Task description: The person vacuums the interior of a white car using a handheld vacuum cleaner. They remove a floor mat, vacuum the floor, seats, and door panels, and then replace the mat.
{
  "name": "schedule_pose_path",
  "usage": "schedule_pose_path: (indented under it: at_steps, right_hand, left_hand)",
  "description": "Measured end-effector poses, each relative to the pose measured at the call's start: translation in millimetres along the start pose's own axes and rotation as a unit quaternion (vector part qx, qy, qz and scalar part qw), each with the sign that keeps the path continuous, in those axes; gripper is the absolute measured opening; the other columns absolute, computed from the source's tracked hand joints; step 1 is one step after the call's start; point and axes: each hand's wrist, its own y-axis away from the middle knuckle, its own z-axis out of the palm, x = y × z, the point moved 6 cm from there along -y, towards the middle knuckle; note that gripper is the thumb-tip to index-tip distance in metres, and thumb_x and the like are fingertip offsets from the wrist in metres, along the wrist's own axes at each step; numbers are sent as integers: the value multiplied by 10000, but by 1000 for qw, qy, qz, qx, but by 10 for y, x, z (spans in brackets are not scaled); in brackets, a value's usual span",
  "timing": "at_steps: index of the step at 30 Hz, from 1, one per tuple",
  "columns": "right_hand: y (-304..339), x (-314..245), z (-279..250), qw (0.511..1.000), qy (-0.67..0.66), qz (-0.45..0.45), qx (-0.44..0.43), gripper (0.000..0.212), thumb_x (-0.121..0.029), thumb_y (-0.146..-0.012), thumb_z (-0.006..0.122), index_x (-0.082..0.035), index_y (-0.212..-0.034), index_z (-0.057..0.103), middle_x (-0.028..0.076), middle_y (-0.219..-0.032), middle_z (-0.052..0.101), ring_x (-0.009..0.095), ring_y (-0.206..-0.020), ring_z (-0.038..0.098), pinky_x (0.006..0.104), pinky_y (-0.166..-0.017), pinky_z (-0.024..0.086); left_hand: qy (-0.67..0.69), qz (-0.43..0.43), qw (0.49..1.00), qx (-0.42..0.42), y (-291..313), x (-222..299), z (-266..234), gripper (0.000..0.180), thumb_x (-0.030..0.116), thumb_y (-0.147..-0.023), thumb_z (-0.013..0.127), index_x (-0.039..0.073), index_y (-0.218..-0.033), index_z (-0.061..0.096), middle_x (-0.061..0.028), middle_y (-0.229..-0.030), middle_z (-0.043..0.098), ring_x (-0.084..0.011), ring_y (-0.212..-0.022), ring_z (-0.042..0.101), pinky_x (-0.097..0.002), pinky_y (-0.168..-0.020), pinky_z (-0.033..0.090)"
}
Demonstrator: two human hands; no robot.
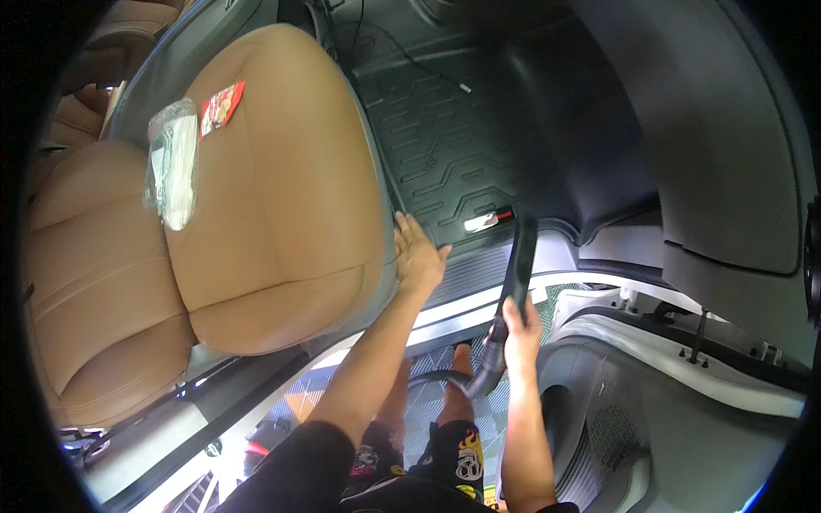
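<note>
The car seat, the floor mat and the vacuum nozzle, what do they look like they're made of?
The car seat looks like tan leather or a leather-like covering: smooth, faintly glossy, with stitched seams. The floor mat seems to be black moulded rubber or plastic, matte, with raised angular ridges. The vacuum nozzle, gripped by the right hand, looks like hard black plastic with a slight sheen.

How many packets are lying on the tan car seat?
2: a clear plastic packet near the seat's left side, and a small red packet beside it, toward the top. None seems hidden.
</note>
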Motion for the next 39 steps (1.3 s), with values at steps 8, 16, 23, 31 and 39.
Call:
schedule_pose_path:
  at_steps: [8, 16, 23, 31, 39]
  right_hand:
    - [-112, 86, -12, 999, 21, 3, -32, 451, -217, -995, 760, 7, -1367, 636, -10, -971, 667, 60, -805, 566, 226, -720, 469]
    - [-368, -76, 97, 997, 27, 1, -75, 575, -199, -988, 761, 32, -1470, 550, 19, -1035, 692, 80, -848, 596, 239, -783, 489]
    - [-354, -200, 224, 995, 30, 30, -91, 646, -220, -986, 769, 23, -1519, 498, 16, -970, 670, 59, -799, 600, 211, -702, 485]
    - [-730, -257, 597, 979, 144, -92, -115, 690, -306, -942, 786, 19, -1493, 527, 205, -1221, 730, 259, -1143, 693, 355, -1003, 508]
    - [-1502, -696, 1328, 869, 481, -87, -71, 755, -417, -950, 692, -144, -1594, 409, 259, -1103, 753, 452, -1095, 711, 495, -984, 545]
  left_hand:
    - [-50, -60, 984, -163, -299, 163, 158, 1113, 605, -898, 724, -69, -1628, 223, -409, -1650, 191, -682, -1455, 253, -656, -1242, 194]
    - [126, -190, 969, 99, -762, 210, -203, 1018, 510, -941, 726, -65, -1613, 222, -352, -1668, 139, -519, -1536, 232, -614, -1223, 284]
    - [220, -346, 900, 146, -1020, -138, -100, 1076, 476, -811, 881, -121, -1503, 314, -345, -1507, 456, -459, -1424, 464, -502, -1170, 419]
    - [217, -391, 886, 125, -1121, -264, -223, 1003, 455, -699, 965, -102, -1348, 440, -343, -1301, 633, -457, -1241, 634, -521, -1048, 520]
    - [218, -385, 883, 160, -1040, -201, -321, 912, 420, -721, 956, -67, -1332, 485, -319, -1314, 645, -454, -1249, 631, -528, -1048, 517]
